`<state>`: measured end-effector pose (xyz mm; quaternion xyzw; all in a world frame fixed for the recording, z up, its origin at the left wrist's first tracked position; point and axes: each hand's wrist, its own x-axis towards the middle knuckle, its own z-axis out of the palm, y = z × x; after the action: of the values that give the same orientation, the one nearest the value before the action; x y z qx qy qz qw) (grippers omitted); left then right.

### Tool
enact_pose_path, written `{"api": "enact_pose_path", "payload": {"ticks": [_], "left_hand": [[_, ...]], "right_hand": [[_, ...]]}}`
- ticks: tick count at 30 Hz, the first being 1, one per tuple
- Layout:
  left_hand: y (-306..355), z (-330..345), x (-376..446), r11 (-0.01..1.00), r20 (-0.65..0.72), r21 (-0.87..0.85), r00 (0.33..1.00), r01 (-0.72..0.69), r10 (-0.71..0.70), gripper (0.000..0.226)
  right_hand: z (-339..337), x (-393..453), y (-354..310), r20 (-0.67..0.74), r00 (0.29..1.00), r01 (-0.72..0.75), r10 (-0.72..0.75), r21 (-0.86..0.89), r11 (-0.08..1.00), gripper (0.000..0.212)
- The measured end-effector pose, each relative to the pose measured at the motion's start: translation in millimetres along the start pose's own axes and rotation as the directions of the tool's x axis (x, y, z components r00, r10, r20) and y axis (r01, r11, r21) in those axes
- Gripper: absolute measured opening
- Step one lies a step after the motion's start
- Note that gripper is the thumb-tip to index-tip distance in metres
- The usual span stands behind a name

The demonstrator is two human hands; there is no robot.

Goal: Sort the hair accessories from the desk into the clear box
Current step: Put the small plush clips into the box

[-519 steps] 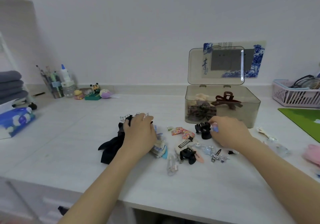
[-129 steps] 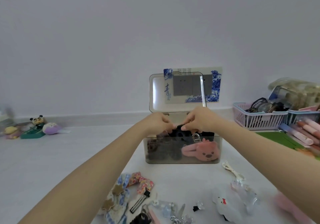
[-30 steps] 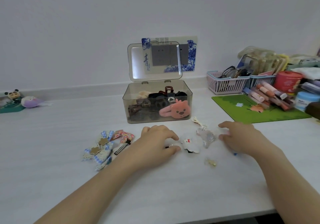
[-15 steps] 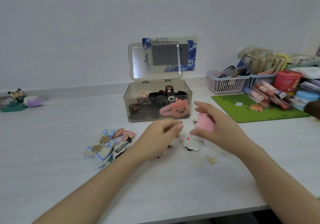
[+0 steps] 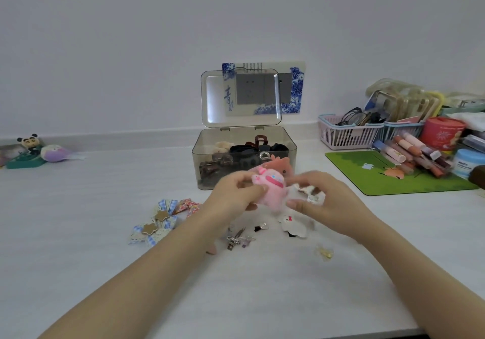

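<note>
Two hands, left hand point(image 5: 233, 194) and right hand point(image 5: 328, 202), now pinch pink plush clip point(image 5: 271, 190), lifted off table point(image 5: 91, 233) at frame centre, before clear box point(image 5: 244, 154); drop-in likely next.

Between the fingertips point(image 5: 295, 203) of both hands sits a fluffy pink plush clip point(image 5: 271, 190) with a pale blue patch on its face. Left of the fingers lie blue-and-white gingham fabric bows point(image 5: 154, 223) with tan stars — beside them a red floral bow point(image 5: 189, 205). Beyond the fingers stands a smoky clear plastic box point(image 5: 244, 160) holding dark brown and black clips — and a salmon-pink plush.
</note>
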<state>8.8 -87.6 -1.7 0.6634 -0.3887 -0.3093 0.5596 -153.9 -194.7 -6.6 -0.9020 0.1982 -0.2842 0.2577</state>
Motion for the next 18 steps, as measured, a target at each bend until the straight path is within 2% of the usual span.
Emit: {"api": "enact_pose_path", "payload": {"ticks": [1, 2, 4, 6, 8, 11, 13, 16, 18], "left_hand": [[-1, -3, 1, 0.998, -0.067, 0.048, 0.997, -0.04, 0.043, 0.017], [-2, -4, 0, 0.995, -0.115, 0.07, 0.99, -0.074, 0.081, 0.016], [-2, -4, -3, 0.99, -0.165, 0.082, 0.978, -0.116, 0.129, 0.015], [-3, -4, -3, 0.992, -0.17, 0.068, 0.979, -0.104, 0.114, 0.019], [-3, -2, -3, 0.999, -0.141, -0.029, 0.989, -0.039, 0.035, 0.022], [3, -1, -3, 0.957, -0.073, -0.272, 0.99, 0.1, -0.124, 0.025], [6, -2, -5, 0.92, -0.044, -0.363, 0.983, 0.149, -0.177, 0.032], [10, -7, -5, 0.907, -0.033, -0.396, 0.985, 0.143, -0.17, 0.048], [15, -13, -5, 0.921, -0.024, -0.376, 0.992, 0.103, -0.121, 0.052]], "right_hand": [[0, -1, 3, 0.024, 0.999, -0.031, 0.033, -0.102, 0.994, 0.028], [2, -3, 6, 0.069, 0.995, -0.055, 0.068, -0.172, 0.984, 0.028], [6, -6, 9, 0.185, 0.976, -0.066, 0.116, -0.259, 0.964, 0.041], [7, -7, 6, 0.258, 0.957, -0.052, 0.132, -0.295, 0.954, 0.047], [7, -7, 4, 0.279, 0.951, -0.051, 0.136, -0.292, 0.955, 0.047], [11, -6, 3, 0.246, 0.96, -0.062, 0.136, -0.288, 0.956, 0.04], [12, -7, 2, 0.22, 0.965, -0.081, 0.141, -0.26, 0.962, 0.037], [9, -5, 4, 0.133, 0.981, -0.117, 0.139, -0.16, 0.98, 0.037], [3, -2, 3, 0.061, 0.991, -0.11, 0.117, -0.105, 0.988, 0.037]]}}
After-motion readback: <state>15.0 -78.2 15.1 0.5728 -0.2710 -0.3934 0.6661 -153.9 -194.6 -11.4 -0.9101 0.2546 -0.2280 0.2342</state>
